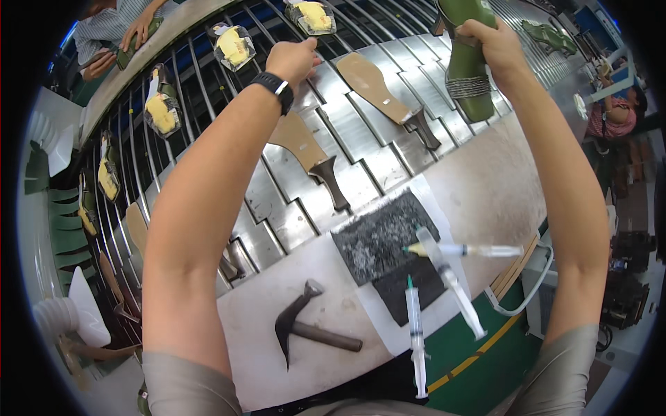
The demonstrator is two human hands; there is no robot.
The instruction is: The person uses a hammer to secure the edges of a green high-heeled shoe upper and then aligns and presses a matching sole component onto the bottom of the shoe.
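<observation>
My right hand (496,50) grips a green high-heeled sandal (470,73) by its side, holding it up at the top right with its banded strap toward me. My left hand (293,62), with a dark watch on the wrist, is over the conveyor at top centre. Its fingers are curled closed, and whatever they may hold is hidden. Just beyond it lies a shoe part with a yellow patch (313,17). Near my left wrist is a tan sole with a dark heel (298,139); a second tan sole (368,80) lies farther right.
A hammer (312,333) lies on the pale worktop (257,312). Three syringes, one of them (415,326) nearest, rest around a worn black pad (385,239). Several yellow-patched shoe parts line the conveyor rods. A co-worker's hands (139,31) hold a green shoe at upper left.
</observation>
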